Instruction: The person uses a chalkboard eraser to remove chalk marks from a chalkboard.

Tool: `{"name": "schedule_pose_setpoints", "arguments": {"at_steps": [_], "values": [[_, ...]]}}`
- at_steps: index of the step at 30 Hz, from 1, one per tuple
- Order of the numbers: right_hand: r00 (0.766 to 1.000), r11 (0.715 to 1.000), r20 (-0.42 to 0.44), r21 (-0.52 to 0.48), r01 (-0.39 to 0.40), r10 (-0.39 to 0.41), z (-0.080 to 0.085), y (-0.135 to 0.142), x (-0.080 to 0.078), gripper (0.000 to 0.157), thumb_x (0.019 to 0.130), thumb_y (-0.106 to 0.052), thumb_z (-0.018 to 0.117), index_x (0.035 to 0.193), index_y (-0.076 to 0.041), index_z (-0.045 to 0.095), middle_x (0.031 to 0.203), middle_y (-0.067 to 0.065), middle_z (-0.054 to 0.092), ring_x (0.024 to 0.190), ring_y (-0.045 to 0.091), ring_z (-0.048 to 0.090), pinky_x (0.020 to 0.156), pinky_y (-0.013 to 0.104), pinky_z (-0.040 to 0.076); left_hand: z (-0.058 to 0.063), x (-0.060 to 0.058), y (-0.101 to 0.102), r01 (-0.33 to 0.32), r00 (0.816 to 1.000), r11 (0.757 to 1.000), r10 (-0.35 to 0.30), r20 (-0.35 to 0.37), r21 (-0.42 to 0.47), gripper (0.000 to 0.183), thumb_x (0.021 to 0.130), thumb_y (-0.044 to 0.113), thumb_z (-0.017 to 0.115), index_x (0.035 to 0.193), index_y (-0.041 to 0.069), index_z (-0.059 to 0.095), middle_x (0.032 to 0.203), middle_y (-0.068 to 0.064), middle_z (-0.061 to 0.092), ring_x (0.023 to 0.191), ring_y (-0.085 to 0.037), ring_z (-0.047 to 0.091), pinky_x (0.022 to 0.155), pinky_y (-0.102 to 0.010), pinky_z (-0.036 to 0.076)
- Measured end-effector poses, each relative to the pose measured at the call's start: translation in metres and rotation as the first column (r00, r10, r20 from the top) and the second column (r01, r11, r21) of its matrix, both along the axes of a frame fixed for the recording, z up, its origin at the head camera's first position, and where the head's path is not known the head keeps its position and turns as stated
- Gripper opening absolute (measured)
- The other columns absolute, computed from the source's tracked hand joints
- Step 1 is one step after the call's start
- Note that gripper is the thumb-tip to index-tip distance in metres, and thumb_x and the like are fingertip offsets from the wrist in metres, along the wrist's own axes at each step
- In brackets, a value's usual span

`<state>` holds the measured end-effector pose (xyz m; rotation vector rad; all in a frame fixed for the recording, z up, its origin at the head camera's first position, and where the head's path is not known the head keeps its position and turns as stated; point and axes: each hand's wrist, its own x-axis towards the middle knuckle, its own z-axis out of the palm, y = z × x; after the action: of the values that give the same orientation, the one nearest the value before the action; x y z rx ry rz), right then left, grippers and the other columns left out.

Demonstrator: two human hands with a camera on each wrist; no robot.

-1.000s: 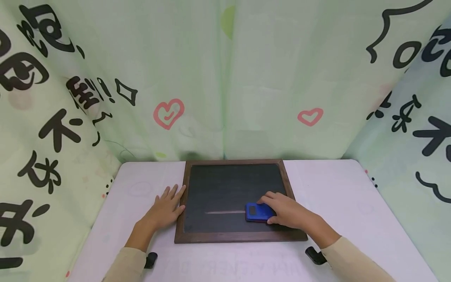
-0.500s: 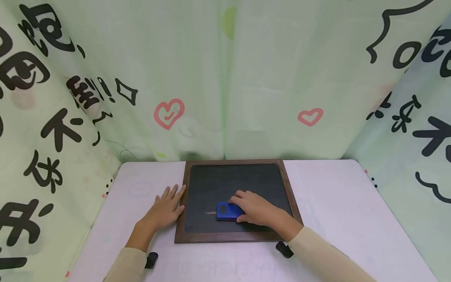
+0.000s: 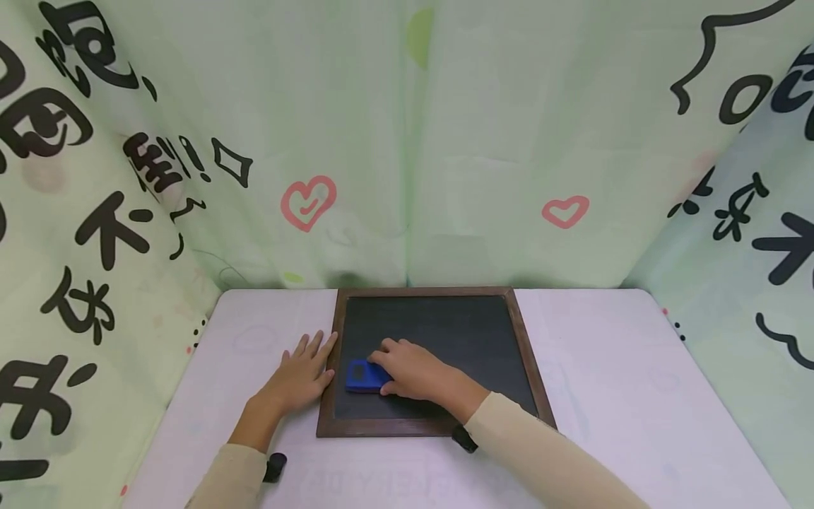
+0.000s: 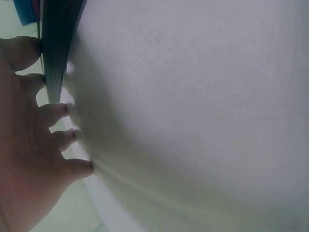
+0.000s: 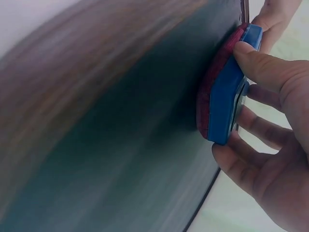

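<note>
A chalkboard in a dark wooden frame lies on the table. My right hand grips a blue board eraser near the board's left side. In the right wrist view, the thumb and fingers of that hand hold the eraser by its edges, its dark red felt side toward the board. No chalk line shows on the visible slate. My left hand lies with spread fingers beside the frame's left edge. Its thumb and index fingertip touch the frame in the left wrist view.
The white table extends on both sides of the board. A pale green curtain with black writing and pink hearts surrounds the table at the back and sides. Black wrist devices sit under both forearms.
My right hand has slid the eraser leftward across the board. The pale chalk line seen earlier no longer shows. My left hand has stayed at the frame.
</note>
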<state>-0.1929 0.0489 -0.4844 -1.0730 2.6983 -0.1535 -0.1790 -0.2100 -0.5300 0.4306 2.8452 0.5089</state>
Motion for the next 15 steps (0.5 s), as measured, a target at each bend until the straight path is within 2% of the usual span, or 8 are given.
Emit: {"name": "schedule_pose_setpoints", "arguments": {"at_steps": [10, 15], "values": [[0.999, 0.999, -0.004, 0.039, 0.036, -0.036, 0.001, -0.023, -0.019, 0.058, 0.095, -0.039, 0.075, 0.146, -0.018, 0.058, 0.135, 0.008, 0.061, 0.115, 0.024, 0.064, 0.1, 0.036, 0.056, 0.002, -0.001, 0.003, 0.003, 1.0, 1.0, -0.003, -0.003, -0.014, 0.068, 0.107, 0.031, 0.05, 0.167, 0.015, 0.02, 0.17, -0.024, 0.021, 0.156, -0.052, 0.015, 0.116, -0.078, 0.017], [1.0, 0.999, 0.008, 0.028, 0.024, -0.024, 0.001, -0.024, -0.021, 0.057, 0.095, -0.037, 0.075, 0.147, -0.018, 0.058, 0.137, 0.007, 0.061, 0.116, 0.024, 0.063, 0.101, 0.035, 0.055, 0.002, -0.001, 0.002, 0.007, 1.0, 1.0, -0.007, -0.002, -0.025, 0.068, 0.107, 0.032, 0.05, 0.167, 0.015, 0.02, 0.17, -0.024, 0.021, 0.156, -0.052, 0.015, 0.115, -0.079, 0.018]]}}
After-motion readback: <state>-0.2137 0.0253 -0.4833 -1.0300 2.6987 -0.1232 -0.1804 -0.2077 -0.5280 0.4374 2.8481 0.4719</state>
